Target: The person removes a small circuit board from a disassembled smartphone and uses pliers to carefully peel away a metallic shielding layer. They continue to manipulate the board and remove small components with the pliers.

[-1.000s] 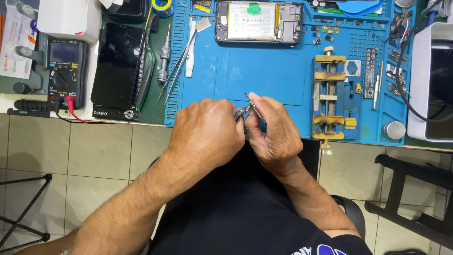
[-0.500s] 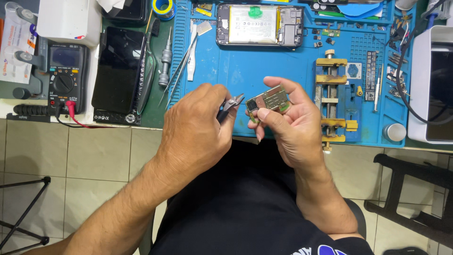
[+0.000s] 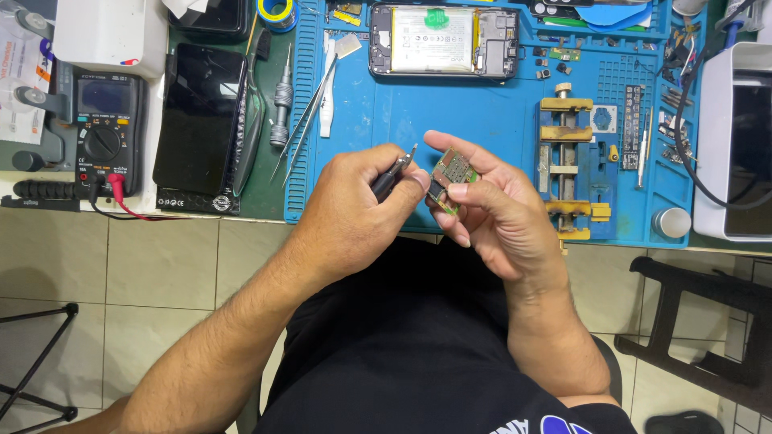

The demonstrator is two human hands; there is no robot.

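My right hand (image 3: pixel 494 213) holds a small green circuit board (image 3: pixel 450 173) between thumb and fingers, tilted up above the front edge of the blue work mat (image 3: pixel 474 112). My left hand (image 3: pixel 354 217) grips black-handled tweezers (image 3: pixel 394 173), their tips pointing up right beside the board. Both hands hover over my lap at the bench edge. An opened phone (image 3: pixel 442 40) with its battery showing lies at the far side of the mat.
A blue and gold board-holder clamp (image 3: pixel 567 161) stands right of my hands. Spare tweezers (image 3: pixel 310 112) and a screwdriver (image 3: pixel 281 100) lie at the mat's left. A black phone (image 3: pixel 201 120) and a multimeter (image 3: pixel 104 128) sit further left, a white machine (image 3: pixel 736 137) at right.
My hands lifted from the mat edge and parted slightly. The right hand turned the circuit board face up, and the tweezers now sit beside it.
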